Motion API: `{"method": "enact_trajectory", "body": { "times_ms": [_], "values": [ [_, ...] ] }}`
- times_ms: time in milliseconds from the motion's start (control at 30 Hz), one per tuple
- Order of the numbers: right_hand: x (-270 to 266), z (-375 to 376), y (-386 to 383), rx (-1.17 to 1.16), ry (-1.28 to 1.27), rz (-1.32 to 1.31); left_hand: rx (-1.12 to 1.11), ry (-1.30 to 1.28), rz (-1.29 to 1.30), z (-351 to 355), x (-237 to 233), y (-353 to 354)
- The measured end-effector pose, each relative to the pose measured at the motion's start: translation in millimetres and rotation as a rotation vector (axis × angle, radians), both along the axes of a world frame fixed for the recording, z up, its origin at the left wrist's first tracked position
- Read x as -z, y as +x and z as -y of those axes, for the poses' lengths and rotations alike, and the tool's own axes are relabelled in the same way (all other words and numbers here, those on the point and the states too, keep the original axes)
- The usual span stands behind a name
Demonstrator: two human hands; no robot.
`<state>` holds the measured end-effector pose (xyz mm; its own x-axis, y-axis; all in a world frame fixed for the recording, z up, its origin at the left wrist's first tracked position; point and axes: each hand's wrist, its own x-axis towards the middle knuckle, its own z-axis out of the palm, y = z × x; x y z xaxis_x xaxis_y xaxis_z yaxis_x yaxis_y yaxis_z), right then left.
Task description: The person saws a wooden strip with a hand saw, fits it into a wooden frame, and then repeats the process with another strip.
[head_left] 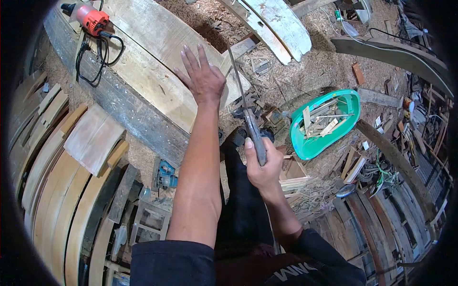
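Note:
My left hand [204,78] lies with fingers spread on a wide pale wooden board [148,35], near its right end. In my right hand [265,164] is the handle of a handsaw [255,136], fingers wrapped round it. The saw's thin blade appears nearly edge-on and points away from me, crossing the end of the board just right of my left hand. A second pale board [143,78] lies alongside, closer to me. Both rest over a long grey beam [119,105].
An orange power tool [93,20] with a black cord sits on the boards at upper left. A green tub [305,151] of wood scraps stands at right. A blue power tool [167,175] is on the floor, near stacked planks [71,190]. Shavings cover the ground.

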<state>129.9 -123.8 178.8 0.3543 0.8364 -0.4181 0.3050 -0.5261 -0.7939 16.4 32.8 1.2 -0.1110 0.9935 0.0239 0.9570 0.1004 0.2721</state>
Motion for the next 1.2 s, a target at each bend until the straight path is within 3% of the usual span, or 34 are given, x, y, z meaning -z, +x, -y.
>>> {"method": "enact_trajectory", "body": {
  "times_ms": [300,533,667,867,1000,1067,1200],
  "values": [
    [21.8,-38.7,-3.0,0.037,-0.003,-0.006,0.006,-0.037,0.003,-0.2,-4.3,-0.5],
    [6.9,3.4,-5.4,0.112,-0.058,-0.006,0.001,-0.032,0.024,-1.3,-6.4,0.8],
    [49.9,-40.8,-7.4,0.038,0.034,0.002,0.004,-0.034,0.02,0.7,-7.1,0.6],
    [40.1,33.5,-4.1,0.06,0.017,0.047,-0.004,-0.007,-0.006,0.2,-3.0,1.4],
    [73.9,-25.5,-10.2,0.043,0.183,0.036,0.001,0.009,0.001,-4.2,-3.1,-1.1],
    [87.7,-27.8,-13.2,0.058,0.118,0.0,0.006,0.004,0.002,2.2,-2.3,-0.6],
    [88.6,43.0,-14.0,0.118,0.148,-0.019,0.013,0.017,-0.028,2.1,1.0,-0.8]
  ]
}}
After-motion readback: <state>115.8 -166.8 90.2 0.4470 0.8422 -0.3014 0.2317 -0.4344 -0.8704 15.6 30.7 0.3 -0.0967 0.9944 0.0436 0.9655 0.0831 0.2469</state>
